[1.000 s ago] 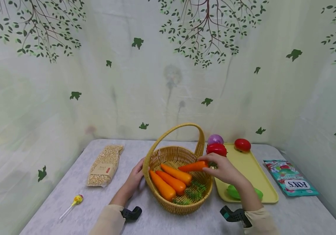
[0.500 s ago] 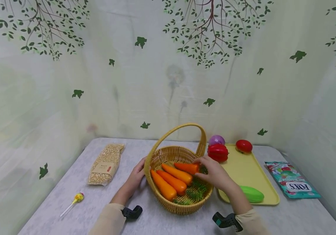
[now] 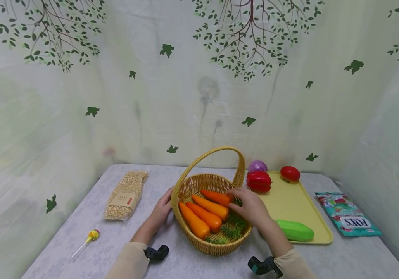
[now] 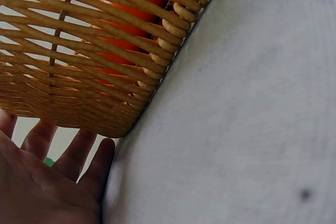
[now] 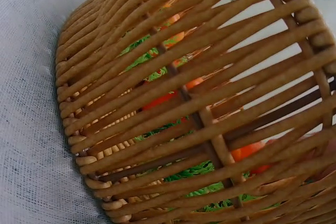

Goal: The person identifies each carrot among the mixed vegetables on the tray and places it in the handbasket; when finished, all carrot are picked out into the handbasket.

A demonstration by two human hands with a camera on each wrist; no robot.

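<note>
A wicker basket [image 3: 216,248] with a tall arched handle holds several carrots with green tops. My right hand [image 3: 251,205] reaches over the basket's right side and pinches the thick end of the rearmost carrot [image 3: 215,197]. That carrot lies beside another carrot [image 3: 209,206]; its leafy top is hidden by the hand. In the right wrist view, orange and green show through the weave [image 5: 199,108]. My left hand [image 3: 161,211] rests against the basket's left side. The left wrist view shows its fingers [image 4: 79,156] extended and spread along the wicker wall.
A yellow tray [image 3: 284,201] bears a green cucumber-like vegetable [image 3: 295,231], a red bell pepper [image 3: 259,181] and a red tomato [image 3: 290,174]. A purple onion-like ball [image 3: 257,166] is behind the pepper. FOX'S bag [image 3: 347,214] lies right; grain bag [image 3: 126,195] and lollipop [image 3: 89,239] lie left.
My right hand has moved left with the carrot, from above the basket's right rim to inside beside the other carrots. The left hand has stayed at the basket's side.
</note>
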